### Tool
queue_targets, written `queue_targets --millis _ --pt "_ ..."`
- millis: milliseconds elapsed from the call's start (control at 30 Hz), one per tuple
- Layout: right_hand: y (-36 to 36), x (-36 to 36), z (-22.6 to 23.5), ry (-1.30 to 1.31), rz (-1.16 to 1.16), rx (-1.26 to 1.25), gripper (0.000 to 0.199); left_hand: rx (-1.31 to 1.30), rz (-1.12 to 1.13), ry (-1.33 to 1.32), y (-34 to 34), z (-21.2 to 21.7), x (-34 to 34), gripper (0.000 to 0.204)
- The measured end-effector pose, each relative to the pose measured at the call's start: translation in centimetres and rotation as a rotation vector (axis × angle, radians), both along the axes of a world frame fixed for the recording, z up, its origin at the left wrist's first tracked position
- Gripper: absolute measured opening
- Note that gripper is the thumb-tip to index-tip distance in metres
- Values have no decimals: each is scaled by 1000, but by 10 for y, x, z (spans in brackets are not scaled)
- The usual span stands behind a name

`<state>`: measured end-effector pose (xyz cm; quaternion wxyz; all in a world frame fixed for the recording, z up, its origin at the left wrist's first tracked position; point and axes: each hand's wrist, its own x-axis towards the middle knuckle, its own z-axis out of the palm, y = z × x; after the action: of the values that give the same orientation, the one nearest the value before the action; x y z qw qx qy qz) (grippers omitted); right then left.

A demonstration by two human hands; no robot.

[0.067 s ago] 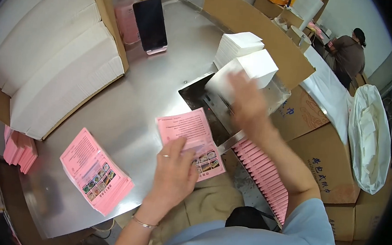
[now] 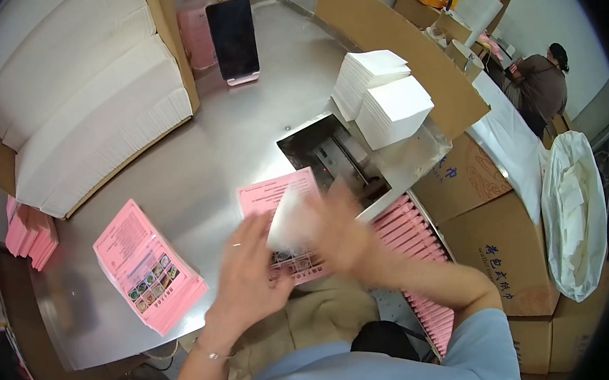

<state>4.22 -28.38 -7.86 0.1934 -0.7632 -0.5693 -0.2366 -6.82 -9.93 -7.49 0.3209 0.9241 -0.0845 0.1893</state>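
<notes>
Head-worn fisheye, steeply down, close.

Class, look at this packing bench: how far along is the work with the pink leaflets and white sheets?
Done: a row of pink pieces stands filed by the machine.

In hand: the right hand brings a white sheet over the pink leaflet; the left hand is at its near edge.

Left: a pink leaflet stack and two white stacks remain.

Black phone propped upright — pink bottle beside (touching unclear).
</notes>
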Motion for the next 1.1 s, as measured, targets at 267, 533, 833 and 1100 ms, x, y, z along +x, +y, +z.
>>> queue_targets --millis 267,533,833,1100 --pt "74 17 3 -13 -132 -360 13 133 216 -1 -20 9 19 91" --pt "-17 86 90 -338 -596 153 24 386 465 228 -9 11 -4 58" --pt "-56 142 56 121 -653 95 18 413 344 106 -8 19 1 51" --pt "-14 53 25 -64 -94 178 45 54 60 207 -1 7 -5 62"
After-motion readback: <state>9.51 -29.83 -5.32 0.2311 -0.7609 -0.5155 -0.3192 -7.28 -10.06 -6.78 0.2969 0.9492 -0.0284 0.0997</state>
